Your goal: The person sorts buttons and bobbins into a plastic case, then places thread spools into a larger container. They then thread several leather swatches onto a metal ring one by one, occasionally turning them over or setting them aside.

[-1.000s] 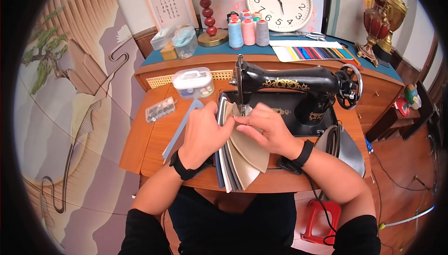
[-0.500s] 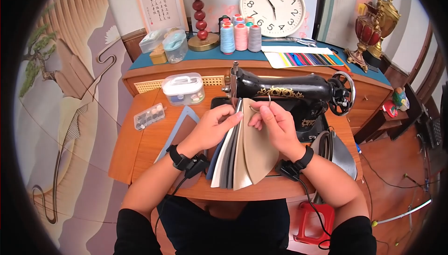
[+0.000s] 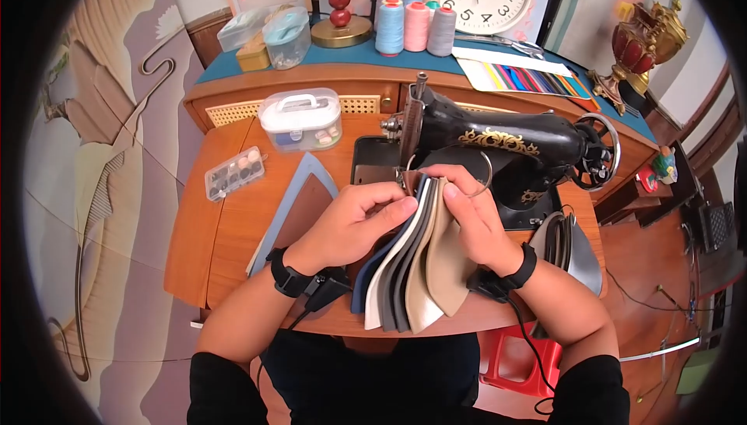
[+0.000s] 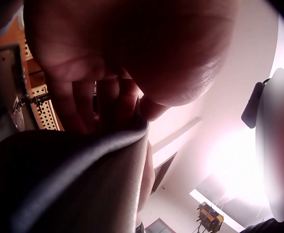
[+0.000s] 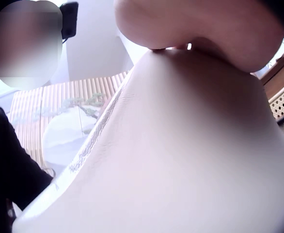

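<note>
Several leather-like swatches (image 3: 420,269) in blue, white, grey and beige hang fanned out between the two hands. The left hand (image 3: 354,219) pinches their top from the left, thumb in front. From the right, the right hand (image 3: 475,219) grips the beige side near the top. A metal ring (image 3: 489,170) shows above the right hand, and part of a ring is at the left fingertips. In the left wrist view, a swatch edge (image 4: 84,167) runs up to the left hand (image 4: 132,53). A pale swatch (image 5: 171,145) fills much of the right wrist view, below the right hand (image 5: 195,29).
The black sewing machine (image 3: 498,133) stands just behind the hands. On the left are a clear lidded box (image 3: 302,121), a button case (image 3: 235,173) and a blue-edged triangular piece (image 3: 299,199). More dark swatches (image 3: 554,244) lie at the right. Thread spools (image 3: 416,26) stand behind.
The ring, held up by the right hand half a second ago, now sits lower and to the right. The right hand has closed onto the swatches, and the camera view has shifted.
</note>
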The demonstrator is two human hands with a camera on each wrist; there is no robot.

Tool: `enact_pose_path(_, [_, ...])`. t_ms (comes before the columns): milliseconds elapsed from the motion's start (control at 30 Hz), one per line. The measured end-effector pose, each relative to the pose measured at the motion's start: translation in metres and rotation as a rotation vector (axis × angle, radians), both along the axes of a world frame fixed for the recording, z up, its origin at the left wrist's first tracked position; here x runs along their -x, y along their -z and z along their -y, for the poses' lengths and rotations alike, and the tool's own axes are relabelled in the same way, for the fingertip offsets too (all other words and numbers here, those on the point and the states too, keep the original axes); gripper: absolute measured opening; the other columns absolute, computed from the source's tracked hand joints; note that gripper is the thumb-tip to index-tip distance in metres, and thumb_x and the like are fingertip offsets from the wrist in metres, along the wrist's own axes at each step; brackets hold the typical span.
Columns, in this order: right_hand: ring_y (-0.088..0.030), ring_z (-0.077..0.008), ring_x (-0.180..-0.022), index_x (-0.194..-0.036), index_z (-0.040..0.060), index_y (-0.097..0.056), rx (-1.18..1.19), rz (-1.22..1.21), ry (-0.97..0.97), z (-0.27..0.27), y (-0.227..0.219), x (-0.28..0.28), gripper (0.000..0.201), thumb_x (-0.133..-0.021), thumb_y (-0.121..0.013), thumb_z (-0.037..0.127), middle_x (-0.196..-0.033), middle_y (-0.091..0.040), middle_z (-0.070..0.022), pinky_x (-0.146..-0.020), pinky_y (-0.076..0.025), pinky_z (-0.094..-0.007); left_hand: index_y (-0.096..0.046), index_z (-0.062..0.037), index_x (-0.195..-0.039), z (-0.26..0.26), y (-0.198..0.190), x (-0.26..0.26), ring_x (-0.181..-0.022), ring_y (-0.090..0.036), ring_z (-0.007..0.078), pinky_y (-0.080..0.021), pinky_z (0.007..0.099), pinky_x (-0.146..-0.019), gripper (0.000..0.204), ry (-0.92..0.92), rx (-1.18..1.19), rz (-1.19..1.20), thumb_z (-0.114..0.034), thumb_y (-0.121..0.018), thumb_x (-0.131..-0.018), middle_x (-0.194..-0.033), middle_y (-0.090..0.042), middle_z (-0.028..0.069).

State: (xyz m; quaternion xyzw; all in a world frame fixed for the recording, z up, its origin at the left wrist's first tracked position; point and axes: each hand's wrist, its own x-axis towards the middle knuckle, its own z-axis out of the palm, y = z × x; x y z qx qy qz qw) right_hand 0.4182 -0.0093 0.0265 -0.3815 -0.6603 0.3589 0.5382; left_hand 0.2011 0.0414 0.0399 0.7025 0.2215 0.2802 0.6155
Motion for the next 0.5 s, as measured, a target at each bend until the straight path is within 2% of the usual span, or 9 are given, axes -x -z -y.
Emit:
enact_pose_path(67, [-0.059, -0.0233, -0.099, -0.117, 0.0009, -0.062, 0.073, -0.042, -0.053, -0.001, 0.003, -0.002, 0.029, -0.108, -0.042, 0.02, -0.105, -0.061, -0.0119, -0.093, -0.044, -0.0341, -0.063, -0.0018, -0.091, 0.0, 0.005, -0.002, -0.08, -0.053, 0.0035, -0.046, 0.0219, -0.074, 0.029, -0.006, 0.011, 0.008, -0.024, -0.054, -0.107, -0.083, -0.059, -0.0051])
enact_pose_path(133, [-0.058, -0.023, -0.099, -0.116, 0.0004, -0.062, -0.051, 0.05, -0.071, -0.004, 0.004, -0.006, 0.03, -0.108, -0.042, 0.02, -0.105, -0.06, -0.0115, -0.093, -0.044, -0.0337, -0.064, -0.0013, -0.093, 0.003, 0.002, -0.003, -0.083, -0.058, 0.0051, -0.052, 0.0246, -0.075, 0.03, -0.004, 0.162, 0.023, -0.026, -0.054, -0.107, -0.086, -0.061, -0.0034])
enact_pose_path(167, [-0.054, -0.0182, -0.105, -0.117, -0.0026, -0.061, -0.035, 0.07, -0.087, -0.003, 0.005, -0.009, 0.036, -0.11, -0.039, 0.025, -0.113, -0.056, -0.0094, -0.097, -0.04, -0.0314, -0.064, -0.0013, -0.093, 0.003, 0.002, -0.003, -0.083, -0.058, 0.0051, -0.052, 0.0246, -0.075, 0.03, -0.002, 0.168, 0.023, -0.026, -0.054, -0.107, -0.086, -0.061, -0.0034])
enact_pose_path(233, [-0.056, -0.0203, -0.103, -0.117, -0.0006, -0.062, -0.085, 0.086, -0.053, -0.004, 0.004, -0.01, 0.033, -0.109, -0.041, 0.022, -0.111, -0.058, -0.0101, -0.096, -0.042, -0.0327, -0.067, 0.0002, -0.099, 0.002, 0.002, -0.003, -0.086, -0.064, 0.0065, -0.058, 0.0279, -0.079, 0.03, -0.042, 0.281, 0.074, -0.028, -0.058, -0.106, -0.091, -0.067, 0.0003])
enact_pose_path(267, [-0.057, -0.0225, -0.1, -0.116, 0.0013, -0.064, -0.142, 0.104, -0.021, -0.005, 0.004, -0.01, 0.029, -0.108, -0.043, 0.02, -0.109, -0.059, -0.0107, -0.094, -0.043, -0.0341, -0.067, 0.0002, -0.099, 0.002, 0.003, -0.003, -0.086, -0.064, 0.0065, -0.058, 0.0279, -0.079, 0.03, -0.042, 0.283, 0.074, -0.028, -0.058, -0.106, -0.091, -0.067, 0.0003])
enact_pose_path(300, [-0.054, -0.0228, -0.105, -0.118, 0.0028, -0.065, -0.138, 0.108, -0.012, -0.004, 0.004, -0.012, 0.027, -0.108, -0.046, 0.02, -0.112, -0.058, -0.01, -0.097, -0.041, -0.0352, -0.067, 0.0005, -0.1, 0.001, 0.003, -0.002, -0.087, -0.065, 0.0076, -0.059, 0.0289, -0.08, 0.029, -0.052, 0.283, 0.067, -0.027, -0.058, -0.105, -0.093, -0.067, 0.001])
enact_pose_path(400, [-0.05, -0.0235, -0.107, -0.12, 0.0053, -0.066, -0.228, 0.182, 0.061, -0.003, 0.006, -0.013, 0.025, -0.105, -0.051, 0.019, -0.111, -0.056, -0.0091, -0.099, -0.039, -0.0365, -0.067, 0.0016, -0.1, 0.002, 0.001, -0.003, -0.087, -0.067, 0.0094, -0.061, 0.0304, -0.078, 0.028, -0.092, 0.24, 0.05, -0.025, -0.058, -0.105, -0.094, -0.068, 0.0027])
enact_pose_path(500, [-0.048, -0.0237, -0.105, -0.121, 0.0083, -0.069, -0.323, 0.312, 0.153, -0.002, 0.005, -0.012, 0.024, -0.101, -0.059, 0.016, -0.107, -0.054, -0.0078, -0.098, -0.039, -0.0371, -0.072, 0.0, -0.1, 0.002, 0.0, -0.001, -0.082, -0.066, 0.0081, -0.057, 0.0233, -0.068, 0.026, -0.205, 0.128, 0.027, -0.023, -0.06, -0.104, -0.089, -0.069, 0.0016])
